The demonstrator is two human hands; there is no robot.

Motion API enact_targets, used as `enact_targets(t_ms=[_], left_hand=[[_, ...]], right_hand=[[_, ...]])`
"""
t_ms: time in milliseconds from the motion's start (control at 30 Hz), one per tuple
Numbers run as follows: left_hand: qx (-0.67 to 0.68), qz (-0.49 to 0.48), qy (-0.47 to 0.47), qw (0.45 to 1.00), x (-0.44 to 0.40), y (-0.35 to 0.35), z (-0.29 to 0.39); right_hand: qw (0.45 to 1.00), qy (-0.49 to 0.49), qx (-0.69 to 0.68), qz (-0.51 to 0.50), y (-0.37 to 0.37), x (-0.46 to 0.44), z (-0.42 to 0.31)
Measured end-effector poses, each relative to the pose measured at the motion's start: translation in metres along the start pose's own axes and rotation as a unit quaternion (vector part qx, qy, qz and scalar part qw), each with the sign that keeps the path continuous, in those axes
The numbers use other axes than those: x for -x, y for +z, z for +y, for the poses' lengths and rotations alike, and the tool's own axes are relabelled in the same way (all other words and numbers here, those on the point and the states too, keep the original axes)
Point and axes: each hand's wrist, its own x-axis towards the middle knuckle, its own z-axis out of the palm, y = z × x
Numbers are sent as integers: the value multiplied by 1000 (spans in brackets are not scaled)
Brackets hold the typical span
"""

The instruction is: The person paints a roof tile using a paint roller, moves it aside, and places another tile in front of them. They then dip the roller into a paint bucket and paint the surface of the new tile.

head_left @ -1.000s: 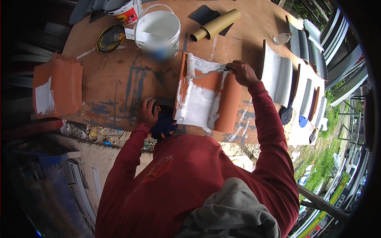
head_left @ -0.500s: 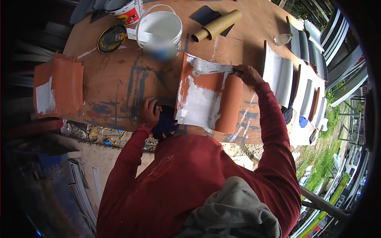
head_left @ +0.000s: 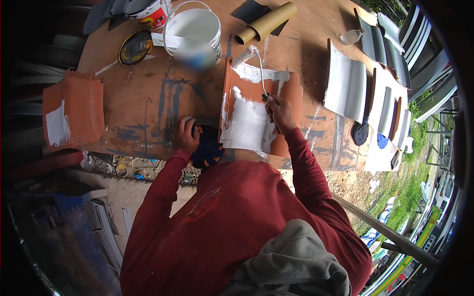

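Note:
My right hand [head_left: 280, 113] is closed round the dark handle of a small paint roller [head_left: 260, 69] with a bent white wire frame. Its white-coated sleeve is at the top left corner of a curved terracotta roof tile [head_left: 288, 106]. White paint [head_left: 247, 123] covers much of the tile's lower middle and a strip along its top; orange shows between and on the right. On the table's near edge, my left hand [head_left: 187, 135] rests with fingers loosely bent, beside a dark blue cloth-like thing [head_left: 207, 148] with orange patches.
A white bucket [head_left: 197, 24] stands at the back beside a paint-stained lid [head_left: 134, 48] and a labelled pail [head_left: 150, 14]. Behind the tile lies a brown roll [head_left: 266, 22]. Stacked terracotta tiles [head_left: 81, 106] sit left; white-coated tiles [head_left: 345, 84] stand right on the wooden table [head_left: 133, 98].
My right hand has moved left and nearer to me, from the tile's upper right onto its middle. The roller has swung up to the top left corner. My left hand stays nearly in place.

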Motion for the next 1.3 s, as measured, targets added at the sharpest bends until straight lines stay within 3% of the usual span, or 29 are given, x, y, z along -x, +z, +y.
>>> enact_targets(t_ms=[67, 200, 333, 400, 567, 667, 733, 767, 900, 1000, 1100, 1200, 1300], left_hand=[[-9, -10, 2, 1000, -1, -3, 4], [-12, -3, 9, 1000, -2, -4, 7], [-21, -12, 22, 999, 1, -3, 6], [2, -16, -8, 1000, 0, -1, 5], [-17, -11, 22, 1000, 1, 3, 3], [-20, -10, 33, 999, 1, 1, 4], [-28, -8, 43, 999, -1, 0, 4], [-24, -11, 37, 999, 0, 0, 4], [-16, -9, 28, 999, 2, 4, -2], [-20, -7, 21, 1000, 2, 3, 1], [-20, -20, 29, 999, -1, -3, 7], [-30, -19, 40, 999, -1, -4, 5], [6, -9, 21, 1000, 1, 3, -1]], right_hand=[[999, -5, -36, 6, 9, 4, -4], [995, -55, 45, 66, 14, -2, 12], [997, 9, -38, 65, 21, 7, 6], [999, -4, -4, 48, 25, 5, 5], [996, -10, 20, 92, 31, 3, 15], [996, 32, 14, 83, 29, 6, 18], [965, -72, 158, 195, 25, 7, 21], [962, -68, 148, 218, 25, 7, 23], [984, 13, 84, 157, 37, 12, 11], [992, 0, 66, 111, 44, 12, 5], [972, -82, 136, 172, 35, 13, 19], [984, 4, 89, 158, 27, 7, 26], [984, -50, 101, 135, 39, 12, 16]])
